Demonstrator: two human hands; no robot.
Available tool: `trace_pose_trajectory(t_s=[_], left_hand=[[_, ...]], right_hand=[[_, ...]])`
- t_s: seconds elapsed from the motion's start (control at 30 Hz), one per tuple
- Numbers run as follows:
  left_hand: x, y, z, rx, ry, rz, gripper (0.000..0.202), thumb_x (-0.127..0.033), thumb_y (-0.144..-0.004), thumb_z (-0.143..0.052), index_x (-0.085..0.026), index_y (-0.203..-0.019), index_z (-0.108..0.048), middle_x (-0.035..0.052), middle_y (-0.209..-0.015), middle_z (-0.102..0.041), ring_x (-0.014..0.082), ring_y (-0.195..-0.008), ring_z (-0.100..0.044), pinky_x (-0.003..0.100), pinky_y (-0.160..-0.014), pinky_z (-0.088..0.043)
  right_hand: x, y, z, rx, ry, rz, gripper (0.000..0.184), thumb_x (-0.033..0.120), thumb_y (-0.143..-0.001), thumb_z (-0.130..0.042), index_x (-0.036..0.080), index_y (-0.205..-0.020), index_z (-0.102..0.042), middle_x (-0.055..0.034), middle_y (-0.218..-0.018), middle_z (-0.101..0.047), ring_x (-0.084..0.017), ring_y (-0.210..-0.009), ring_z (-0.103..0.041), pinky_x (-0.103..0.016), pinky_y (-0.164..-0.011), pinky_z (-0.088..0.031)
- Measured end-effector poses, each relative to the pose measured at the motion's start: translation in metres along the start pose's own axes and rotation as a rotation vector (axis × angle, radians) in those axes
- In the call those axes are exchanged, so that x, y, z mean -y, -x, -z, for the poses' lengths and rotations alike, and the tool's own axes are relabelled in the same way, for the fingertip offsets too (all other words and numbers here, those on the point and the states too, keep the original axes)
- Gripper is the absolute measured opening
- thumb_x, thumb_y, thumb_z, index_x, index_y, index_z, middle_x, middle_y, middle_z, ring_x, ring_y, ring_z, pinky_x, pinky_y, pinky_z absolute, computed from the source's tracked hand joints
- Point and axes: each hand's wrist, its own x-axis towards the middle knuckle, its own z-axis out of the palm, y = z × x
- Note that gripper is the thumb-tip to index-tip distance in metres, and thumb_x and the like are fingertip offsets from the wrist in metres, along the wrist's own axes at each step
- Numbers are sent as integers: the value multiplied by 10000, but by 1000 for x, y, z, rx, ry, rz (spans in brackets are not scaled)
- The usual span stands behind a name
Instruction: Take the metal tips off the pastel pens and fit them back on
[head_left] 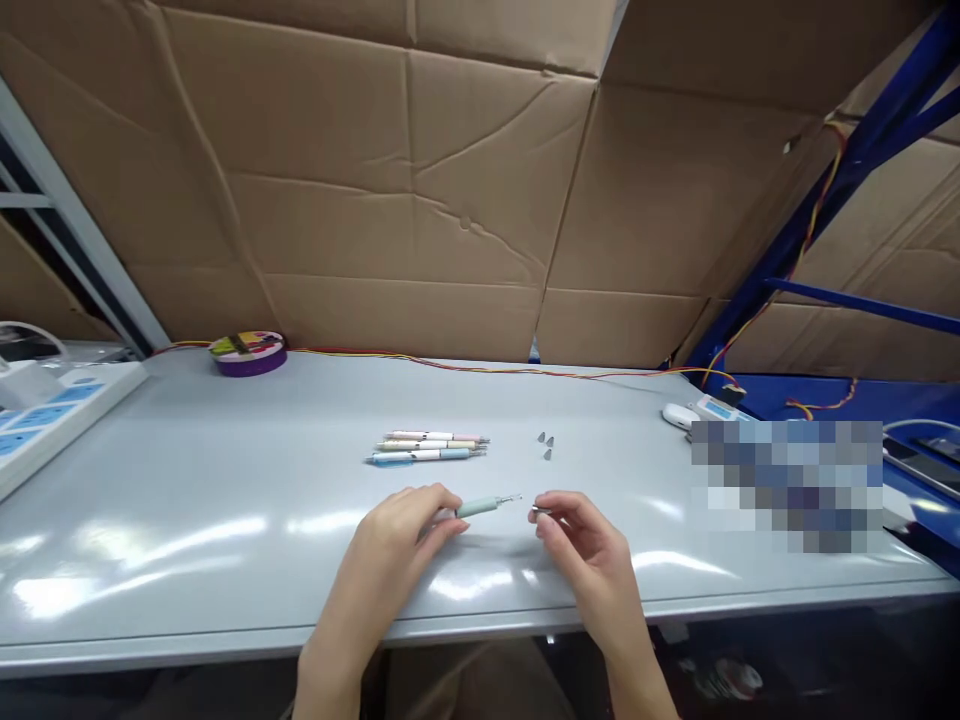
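Note:
My left hand [405,535] grips a pale green pen [484,506] by its barrel, its bare refill tip pointing right. My right hand [581,540] pinches a small grey pen tip cone [541,510] a short way to the right of that refill tip, apart from it. Both hands hover low over the grey table [187,520] near its front edge. Behind them lie three assembled pens [427,447] side by side, and three loose grey tip cones [546,443] rest to their right.
A purple round tin [248,353] stands at the back left. A white power strip [52,420] lies along the left edge. Red and yellow wires [487,367] run along the cardboard back wall. A white device [681,415] sits at the right, beside a blue rack frame [825,200].

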Motion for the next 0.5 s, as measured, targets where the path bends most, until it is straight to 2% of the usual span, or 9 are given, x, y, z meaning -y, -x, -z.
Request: trace_pose_trajectory(t_s=[0.17, 0.5], left_hand=[[0, -2, 0, 29, 24, 0, 90, -319, -877, -510, -249, -854, -562, -24, -871, -630, 167, -817, -583, 261, -721, -442], [-6, 2, -4, 65, 89, -23, 48, -284, -871, -538, -247, -845, -555, -36, -867, -617, 142, -818, -581, 233, -732, -427]], right_hand=[[-3, -2, 3, 10, 45, 4, 166, 359, -842, -567, 225, -918, -628, -29, -897, -631, -172, -857, -607, -239, -696, -492], [-3, 0, 2, 141, 122, 83, 125, 309, -852, -574, 248, -921, -659, -10, -919, -668, -144, -816, -610, -215, -678, -490]])
